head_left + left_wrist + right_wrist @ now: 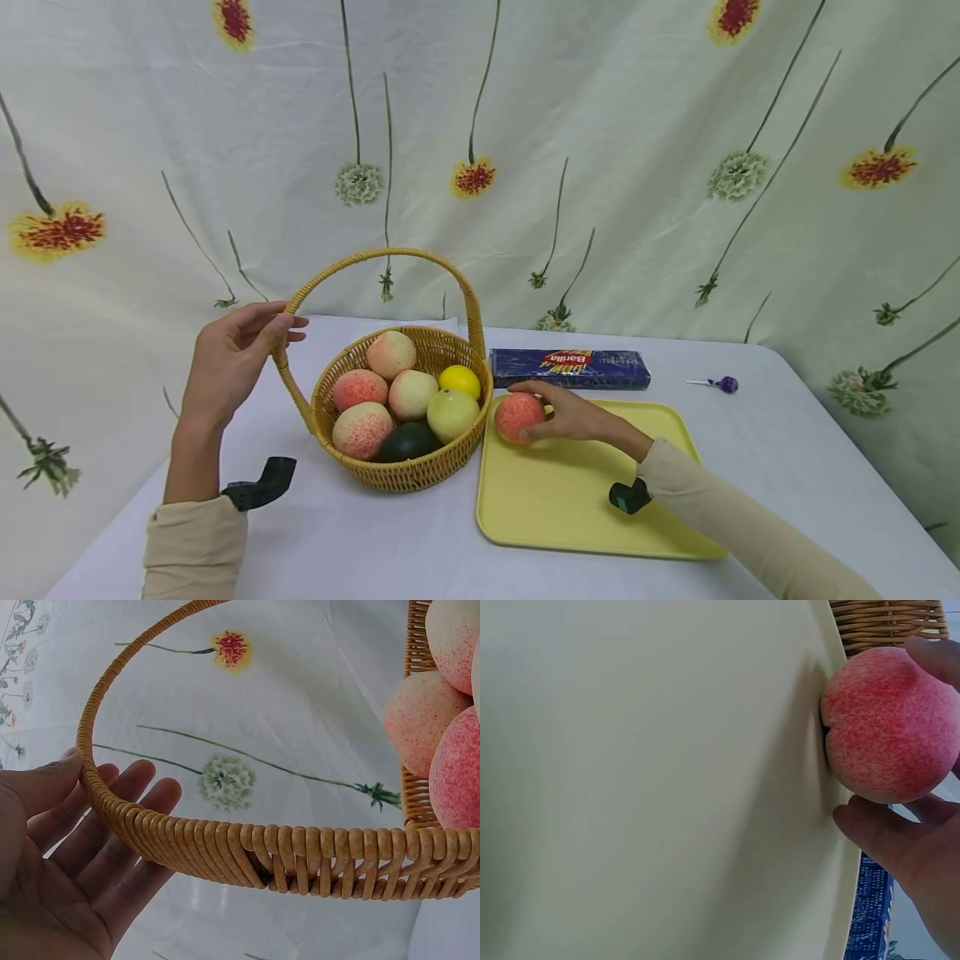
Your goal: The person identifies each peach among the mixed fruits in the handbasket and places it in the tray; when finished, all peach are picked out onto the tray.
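A round wicker basket (408, 477) with a tall arched handle (389, 252) holds several peaches (362, 430), a yellow lemon (460, 380), a pale green fruit (452, 414) and a dark green fruit (408, 442). My left hand (228, 354) holds the left side of the handle; in the left wrist view its thumb (54, 780) lies on one side and the fingers reach behind. With the thumb and fingers of my right hand (573, 414) I grip a pink-red peach (889, 724) over the far left corner of the yellow tray (555, 500).
Behind the tray lies a dark blue Barilla spaghetti pack (570, 369). A purple-wrapped lollipop (724, 384) is farther right on the white-covered table (360, 550). A flower-printed curtain (637, 125) hangs behind the table.
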The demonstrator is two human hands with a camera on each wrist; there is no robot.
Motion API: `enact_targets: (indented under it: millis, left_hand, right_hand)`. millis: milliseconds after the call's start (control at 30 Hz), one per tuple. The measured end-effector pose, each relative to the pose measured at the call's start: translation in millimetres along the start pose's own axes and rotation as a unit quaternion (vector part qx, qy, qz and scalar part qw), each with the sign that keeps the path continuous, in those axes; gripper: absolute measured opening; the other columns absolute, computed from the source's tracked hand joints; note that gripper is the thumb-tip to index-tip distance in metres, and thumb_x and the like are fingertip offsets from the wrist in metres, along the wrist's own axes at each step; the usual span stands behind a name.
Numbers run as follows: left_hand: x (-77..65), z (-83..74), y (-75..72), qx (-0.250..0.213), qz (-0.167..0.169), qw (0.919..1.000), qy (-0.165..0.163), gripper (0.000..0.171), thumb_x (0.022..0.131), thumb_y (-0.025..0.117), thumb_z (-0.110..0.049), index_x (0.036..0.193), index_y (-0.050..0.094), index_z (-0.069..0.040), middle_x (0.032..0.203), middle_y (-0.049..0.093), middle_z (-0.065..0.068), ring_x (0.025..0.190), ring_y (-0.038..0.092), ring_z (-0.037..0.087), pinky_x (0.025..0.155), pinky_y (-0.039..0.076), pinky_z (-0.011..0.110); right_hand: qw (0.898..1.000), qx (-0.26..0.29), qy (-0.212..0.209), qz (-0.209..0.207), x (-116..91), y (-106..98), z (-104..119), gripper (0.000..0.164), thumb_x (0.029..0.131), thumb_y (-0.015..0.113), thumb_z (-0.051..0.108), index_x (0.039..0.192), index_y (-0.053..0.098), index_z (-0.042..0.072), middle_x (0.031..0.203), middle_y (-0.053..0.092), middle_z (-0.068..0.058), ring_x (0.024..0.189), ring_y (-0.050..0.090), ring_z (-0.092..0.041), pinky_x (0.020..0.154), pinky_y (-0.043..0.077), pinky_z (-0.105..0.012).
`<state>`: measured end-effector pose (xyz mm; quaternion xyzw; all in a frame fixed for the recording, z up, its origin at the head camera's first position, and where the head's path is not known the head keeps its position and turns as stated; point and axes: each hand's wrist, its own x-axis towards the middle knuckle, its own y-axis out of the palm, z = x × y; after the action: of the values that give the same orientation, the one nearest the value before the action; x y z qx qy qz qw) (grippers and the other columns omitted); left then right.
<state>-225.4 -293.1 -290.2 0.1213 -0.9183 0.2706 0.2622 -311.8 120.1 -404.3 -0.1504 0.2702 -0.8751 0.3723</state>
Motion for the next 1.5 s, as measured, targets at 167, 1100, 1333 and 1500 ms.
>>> enact_targets:
  millis: [167,1100,1333,1500]
  left_hand:
    - [0.0,-0.4,0.4,0.002,0.002,1.0000,-0.002,0.037,0.097,0.058,-0.022,0.126,0.059,0.000,0.098,0.067,-0.016,0.086,0.066,-0.002,0.077,0.048,0.008]
    - [-0.3,-2.2,0.3,0.003,0.002,1.0000,0.003,0.039,0.097,0.056,-0.023,0.128,0.057,0.000,0.099,0.067,-0.014,0.085,0.066,-0.004,0.076,0.049,0.009]
    - [0.1,-1.3,-0.5,0.003,0.003,1.0000,-0.003,0.040,0.097,0.056,-0.024,0.128,0.057,0.001,0.099,0.066,-0.015,0.085,0.065,-0.004,0.076,0.049,0.008]
    - [-0.9,-1.2,-0.1,0.007,0.002,1.0000,-0.004,0.040,0.097,0.056,-0.024,0.128,0.057,0.000,0.100,0.067,-0.013,0.085,0.065,-0.003,0.076,0.049,0.008]
  right_hand:
    - [1.000,-0.003,-0.007,-0.006,0,-5,7,0.063,0.090,0.065,0.018,0.143,0.037,-0.001,0.144,0.038,-0.025,0.126,0.046,-0.040,0.103,0.041,-0.052]
    - [0.994,-0.090,-0.061,-0.018,58,0,91,0.065,0.089,0.068,0.029,0.145,0.040,0.015,0.149,0.039,-0.006,0.137,0.035,-0.031,0.109,0.033,-0.051]
    - [0.990,-0.131,-0.045,0.024,77,10,110,0.070,0.087,0.070,0.033,0.146,0.037,0.013,0.150,0.036,-0.006,0.138,0.034,-0.025,0.111,0.032,-0.043]
    - [0.986,-0.154,-0.034,0.050,93,14,115,0.071,0.087,0.069,0.033,0.147,0.036,0.012,0.151,0.036,-0.005,0.138,0.035,-0.023,0.110,0.034,-0.041]
